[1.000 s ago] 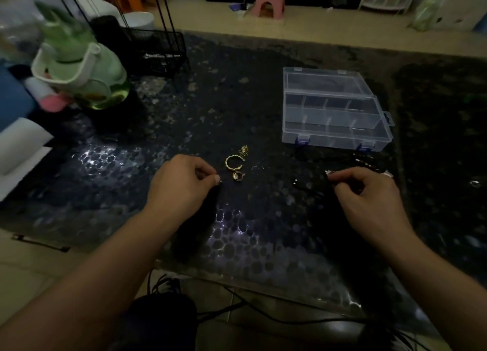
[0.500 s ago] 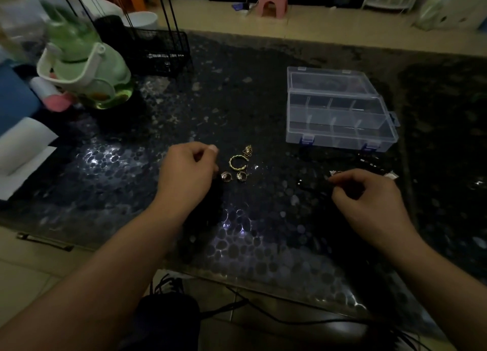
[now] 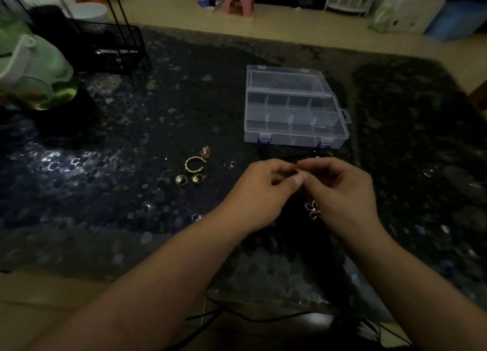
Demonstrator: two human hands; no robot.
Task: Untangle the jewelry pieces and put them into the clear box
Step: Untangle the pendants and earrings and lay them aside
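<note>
Both hands, left hand & right hand, pinch a dangling flower pendant piece at frame center; should tease gently, w/o yanking, toward clear box.

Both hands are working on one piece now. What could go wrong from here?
The flower pendant dangles below the right hand, while the left hand pinches next to it: a hard pull might knot or snap whatever links them. The gold pieces lie loose on the dark, patterned table and could be lost.
</note>
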